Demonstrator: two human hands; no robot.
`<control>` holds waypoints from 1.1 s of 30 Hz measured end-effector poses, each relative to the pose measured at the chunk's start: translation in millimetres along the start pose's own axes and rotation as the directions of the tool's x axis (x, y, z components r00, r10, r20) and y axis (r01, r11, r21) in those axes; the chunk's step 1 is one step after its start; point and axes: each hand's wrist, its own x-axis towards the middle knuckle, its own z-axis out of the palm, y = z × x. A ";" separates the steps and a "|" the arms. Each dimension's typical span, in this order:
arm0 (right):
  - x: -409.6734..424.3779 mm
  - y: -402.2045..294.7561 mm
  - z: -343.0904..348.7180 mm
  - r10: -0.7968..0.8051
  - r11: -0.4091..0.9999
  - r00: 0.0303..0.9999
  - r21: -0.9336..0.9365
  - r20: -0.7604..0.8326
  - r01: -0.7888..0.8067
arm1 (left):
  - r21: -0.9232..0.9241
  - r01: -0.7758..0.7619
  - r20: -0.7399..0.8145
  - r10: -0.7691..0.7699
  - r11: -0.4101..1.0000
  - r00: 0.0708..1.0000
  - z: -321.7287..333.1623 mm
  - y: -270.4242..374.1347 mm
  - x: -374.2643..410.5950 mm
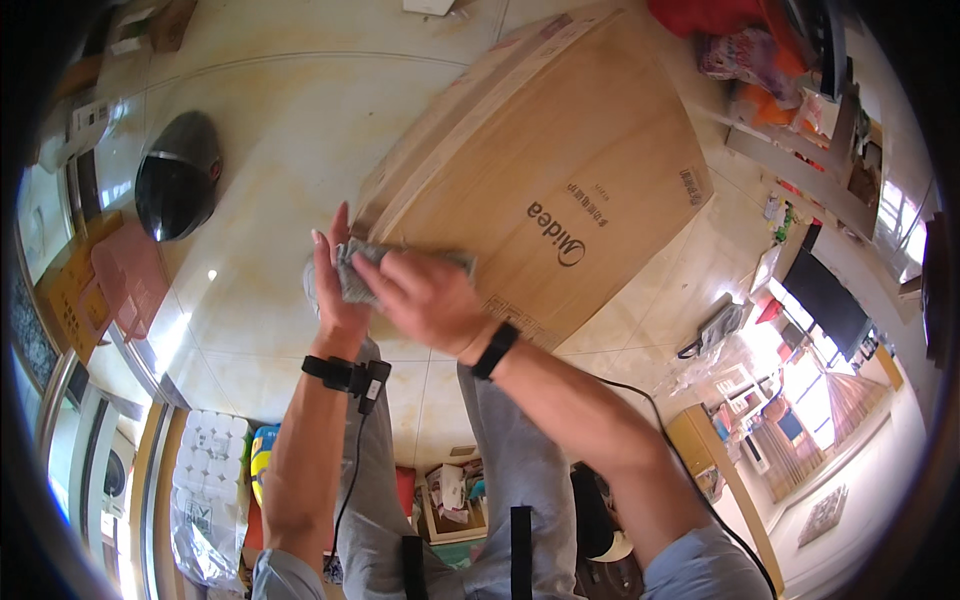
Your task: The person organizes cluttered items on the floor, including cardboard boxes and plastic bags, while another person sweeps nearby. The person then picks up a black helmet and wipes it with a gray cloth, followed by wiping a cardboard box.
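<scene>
A folded grey cloth lies against the palm of my left hand, whose fingers stretch upward and stand apart. My right hand grips this cloth from the other side, pressing it toward the left palm with extended fingers. Part of the cloth shows behind the right knuckles. Right beyond both hands, a large brown cardboard box with Midea printing lies on the floor, its near left corner close to the cloth. Whether either hand touches the box cannot be told.
A black helmet rests on the tiled floor at the left. Packs of white paper rolls stand lower left. An open box of odds and ends sits behind my legs. Dark cables run from my wristbands along my arms.
</scene>
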 end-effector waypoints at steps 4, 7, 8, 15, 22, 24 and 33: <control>21.5 65.9 -67.8 0.504 0.863 0.821 0.188 -0.269 -0.469 | 0.429 -0.060 -0.020 0.075 0.901 0.997 -26.3 2.6 -8.7; 74.2 134.6 -159.9 0.550 0.806 0.687 0.084 -0.475 -0.586 | 0.408 -0.010 -0.117 0.063 0.913 0.991 -22.8 -5.7 -14.6; 79.5 174.1 -184.6 0.445 0.846 0.739 -0.035 -0.506 -0.532 | 0.394 0.005 -0.130 0.051 0.919 0.990 -12.9 -13.1 -12.1; 28.3 108.8 -48.1 0.304 0.840 0.901 -0.359 -0.310 -0.406 | -0.024 -0.019 -0.290 0.011 1.000 0.957 13.7 -55.1 -29.5; -35.5 13.6 -11.1 -0.172 0.985 0.949 0.066 0.263 0.160 | -0.044 -0.030 -0.229 0.019 0.999 0.973 -0.5 -90.5 -85.2; -19.8 27.1 -46.8 0.156 0.980 0.967 0.092 0.202 -0.177 | 0.117 -0.053 -0.203 0.077 0.992 0.976 -1.7 -86.4 -106.1; 9.1 58.7 -18.0 -0.503 0.827 0.858 -0.228 0.107 0.513 | 0.210 -0.093 -0.261 0.148 0.973 0.954 -21.3 -200.5 -124.4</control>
